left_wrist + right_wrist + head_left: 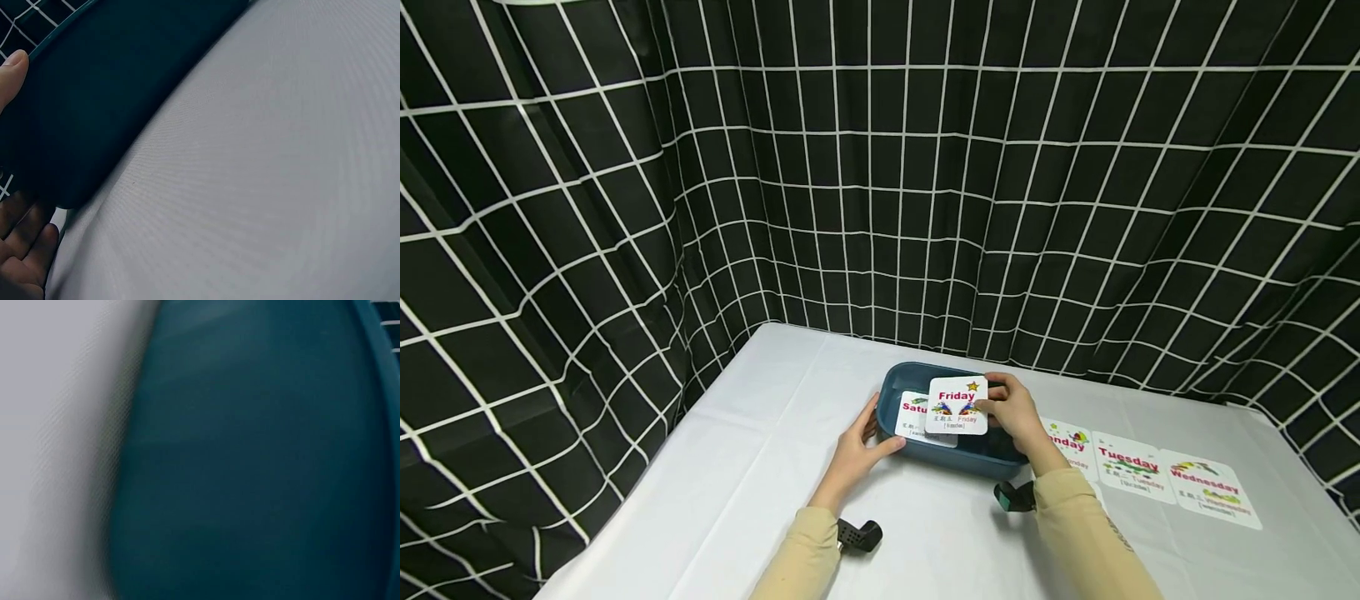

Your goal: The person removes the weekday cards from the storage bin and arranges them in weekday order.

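Note:
My right hand [1013,410] pinches a white card marked Friday [957,417] by its right edge, holding it up over the dark blue plastic basin [951,458]. Beneath it, partly covered, a Saturday card [913,421] shows inside the basin. My left hand [856,454] grips the basin's left end, its thumb [12,78] by the rim and its fingers [31,240] around the end wall. In the right wrist view only the basin wall [250,456] and white cloth appear; the hand itself is out of that picture.
To the right, the Monday card [1067,442], Tuesday card [1131,468] and Wednesday card [1213,490] lie in a row on the white tablecloth [737,433]. Another card is partly hidden by the right forearm. A black curtain [880,167] with white grid lines hangs behind the table.

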Demonstrator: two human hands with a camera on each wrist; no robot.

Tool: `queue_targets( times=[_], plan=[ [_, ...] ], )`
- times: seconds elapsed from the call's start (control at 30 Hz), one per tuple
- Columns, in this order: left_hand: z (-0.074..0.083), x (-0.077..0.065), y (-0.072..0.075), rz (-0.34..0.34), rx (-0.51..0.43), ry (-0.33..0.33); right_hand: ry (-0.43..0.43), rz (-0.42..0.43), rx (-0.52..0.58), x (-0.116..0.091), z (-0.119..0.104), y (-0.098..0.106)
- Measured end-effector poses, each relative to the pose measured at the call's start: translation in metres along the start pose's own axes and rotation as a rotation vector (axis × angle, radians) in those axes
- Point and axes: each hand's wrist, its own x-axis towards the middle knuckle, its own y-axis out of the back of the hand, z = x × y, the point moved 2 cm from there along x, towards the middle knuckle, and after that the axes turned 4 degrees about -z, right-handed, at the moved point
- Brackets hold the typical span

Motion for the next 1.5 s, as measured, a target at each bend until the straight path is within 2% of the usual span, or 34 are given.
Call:
queue_targets(
  times=[0.23, 0.43, 0.6, 0.77, 1.03, 1.27, 1.4, 1.5],
  plan=[
    [0.001, -0.001, 0.001, 0.006, 0.001, 0.001, 0.046, -0.015, -0.004, -0.013, -0.005, 0.003],
    [-0.001, -0.001, 0.000, 0.006, -0.009, -0.005, 0.035, -0.018, 0.034, -0.027, -0.005, 0.011],
    [0.000, -0.001, -0.001, 0.002, 0.000, 0.003, 0.013, -0.010, 0.085, -0.041, -0.003, 0.022],
    [-0.002, 0.001, -0.002, -0.002, -0.007, -0.005, -0.006, 0.013, 0.081, -0.056, 0.000, 0.035],
    [0.000, 0.002, -0.002, -0.011, 0.000, -0.004, -0.030, 0.072, 0.123, -0.074, 0.015, 0.059],
    [0.001, 0.002, -0.004, -0.010, -0.007, -0.007, -0.050, 0.096, 0.276, -0.097, 0.036, 0.091],
    [-0.013, 0.007, -0.005, 0.009, 0.020, -0.032, -0.071, 0.104, 0.401, -0.113, 0.050, 0.109],
    [-0.027, 0.012, -0.005, 0.019, 0.045, -0.012, -0.108, 0.100, 0.467, -0.125, 0.062, 0.121]
  ],
)
